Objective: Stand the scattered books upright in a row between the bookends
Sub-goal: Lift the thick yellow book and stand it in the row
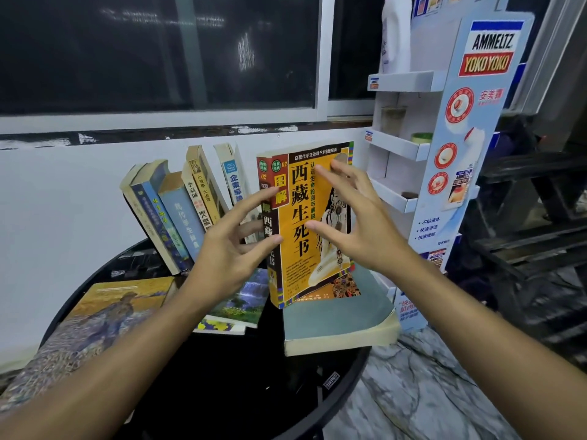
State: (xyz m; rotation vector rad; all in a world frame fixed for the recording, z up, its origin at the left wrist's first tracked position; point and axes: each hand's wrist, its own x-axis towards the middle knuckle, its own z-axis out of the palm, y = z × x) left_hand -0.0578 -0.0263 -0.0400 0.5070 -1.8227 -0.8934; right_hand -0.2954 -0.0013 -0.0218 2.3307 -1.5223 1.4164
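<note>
Left hand (235, 249) and right hand (365, 230) spread their fingers (251, 206) wide, touching the orange book's (298, 214) spine and cover. It stands upright on a flat grey book (343, 315) at the counter's (222, 376) right edge, beside the leaning row (178, 211).
</note>
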